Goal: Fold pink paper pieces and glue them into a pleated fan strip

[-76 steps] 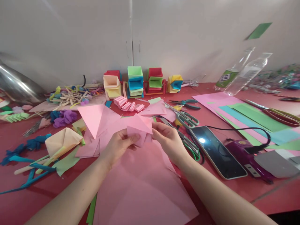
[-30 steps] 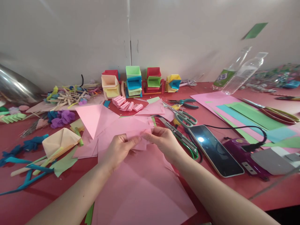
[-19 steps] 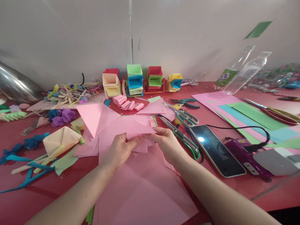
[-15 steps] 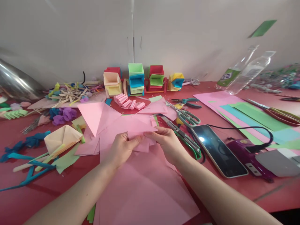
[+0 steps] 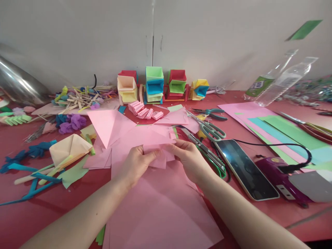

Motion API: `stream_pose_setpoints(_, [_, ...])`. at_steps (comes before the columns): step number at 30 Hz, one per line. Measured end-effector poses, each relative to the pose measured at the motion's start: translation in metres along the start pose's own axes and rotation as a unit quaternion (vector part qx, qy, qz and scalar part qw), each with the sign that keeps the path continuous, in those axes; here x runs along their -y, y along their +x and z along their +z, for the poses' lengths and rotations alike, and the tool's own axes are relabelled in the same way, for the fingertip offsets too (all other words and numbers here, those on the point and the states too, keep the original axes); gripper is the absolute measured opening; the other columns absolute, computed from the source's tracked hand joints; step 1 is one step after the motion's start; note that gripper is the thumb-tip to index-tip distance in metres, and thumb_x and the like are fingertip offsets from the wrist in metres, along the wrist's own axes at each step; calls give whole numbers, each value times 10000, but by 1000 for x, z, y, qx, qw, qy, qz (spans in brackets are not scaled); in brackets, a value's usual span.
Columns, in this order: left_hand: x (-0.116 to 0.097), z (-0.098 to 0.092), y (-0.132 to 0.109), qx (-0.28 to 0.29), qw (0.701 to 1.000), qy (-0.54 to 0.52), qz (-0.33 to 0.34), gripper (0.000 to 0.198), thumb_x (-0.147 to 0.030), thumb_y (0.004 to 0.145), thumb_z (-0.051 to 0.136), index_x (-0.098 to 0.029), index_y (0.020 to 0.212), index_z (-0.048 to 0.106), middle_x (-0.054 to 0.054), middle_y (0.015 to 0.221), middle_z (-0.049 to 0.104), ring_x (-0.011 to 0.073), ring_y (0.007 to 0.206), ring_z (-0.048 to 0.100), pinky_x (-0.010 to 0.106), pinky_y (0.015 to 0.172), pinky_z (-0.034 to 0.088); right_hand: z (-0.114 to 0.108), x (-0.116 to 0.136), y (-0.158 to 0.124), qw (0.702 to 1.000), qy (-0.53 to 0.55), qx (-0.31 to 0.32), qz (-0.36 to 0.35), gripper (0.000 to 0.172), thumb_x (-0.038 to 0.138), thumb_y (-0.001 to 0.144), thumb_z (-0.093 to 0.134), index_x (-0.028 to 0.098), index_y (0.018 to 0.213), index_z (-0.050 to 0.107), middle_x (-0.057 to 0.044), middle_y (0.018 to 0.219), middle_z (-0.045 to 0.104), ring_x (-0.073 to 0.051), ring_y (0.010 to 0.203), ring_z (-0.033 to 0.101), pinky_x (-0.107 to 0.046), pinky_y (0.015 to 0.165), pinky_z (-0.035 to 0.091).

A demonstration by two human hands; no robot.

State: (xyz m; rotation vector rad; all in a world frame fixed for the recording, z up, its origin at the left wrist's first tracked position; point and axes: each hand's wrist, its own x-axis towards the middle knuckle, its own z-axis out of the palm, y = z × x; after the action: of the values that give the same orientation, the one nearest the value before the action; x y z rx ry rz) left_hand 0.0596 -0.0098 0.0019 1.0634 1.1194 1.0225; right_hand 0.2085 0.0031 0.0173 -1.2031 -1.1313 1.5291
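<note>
Pink folded paper (image 5: pixel 158 156) sits pinched between both my hands above the middle of the desk (image 5: pixel 259 214), a little toward its near edge. My left hand (image 5: pixel 135 165) grips its left side with thumb on top and fingers curled beneath; my right hand (image 5: pixel 190 159) is closed on its right side, fingertips pressing the upper fold. Under my wrists lies a large pink sheet (image 5: pixel 160 211) that reaches to the near edge. Just right of my right hand lie a green utility knife (image 5: pixel 206 152) and a phone (image 5: pixel 246 169), its screen up, with a purple device (image 5: pixel 278 174) and its black cable (image 5: pixel 285 147) beyond. Grey-handled scissors (image 5: pixel 207 128) lie farther back, near teal pliers (image 5: pixel 211 113). Along the far edge, against the wall, stand stacked paper boxes (image 5: pixel 154 84) in several colours. Toward the left edge rest a cream folded paper shape (image 5: pixel 70 148), purple paper flowers (image 5: pixel 71 122) and a heap of wooden sticks (image 5: pixel 77 98). Coloured paper sheets (image 5: pixel 280 129) spread toward the right edge, and two clear plastic bottles (image 5: pixel 280 81) lie at the far right corner.
</note>
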Motion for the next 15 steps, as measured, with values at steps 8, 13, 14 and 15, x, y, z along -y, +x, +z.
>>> stream_pose_setpoints(8, [0, 0, 1, 16, 1000, 1, 20, 297, -353, 751, 638, -194, 997, 687, 41, 948, 720, 206, 883, 643, 293, 774, 481, 2, -2, 0, 1000, -7, -25, -12, 262, 377, 570, 759, 153, 584, 626, 25, 541, 535, -100, 525, 445, -257, 534, 337])
stream_pose_setpoints(13, [-2, -1, 1, 28, 998, -9, -52, 250, -359, 756, 623, -148, 872, 689, 61, 773, 727, 169, 695, 661, 257, 633, 503, -5, 4, 3, 997, 26, -67, -9, 270, 376, 577, 750, 157, 532, 599, 21, 515, 518, -90, 493, 428, -249, 502, 333])
stream_pose_setpoints(14, [-3, -1, 1, 25, 998, -8, -59, 240, -360, 747, 631, -137, 820, 683, 62, 716, 722, 160, 652, 659, 248, 610, 501, -7, 5, 5, 996, 31, -77, -17, 276, 375, 565, 757, 159, 522, 590, 27, 507, 507, -85, 482, 416, -245, 494, 327])
stream_pose_setpoints(15, [-4, 0, 1, 22, 998, -5, -62, 236, -361, 740, 639, -131, 778, 673, 62, 670, 715, 155, 622, 658, 241, 596, 499, -9, 5, 7, 996, 32, -83, -24, 282, 373, 555, 764, 161, 513, 583, 31, 502, 500, -81, 475, 406, -242, 487, 320])
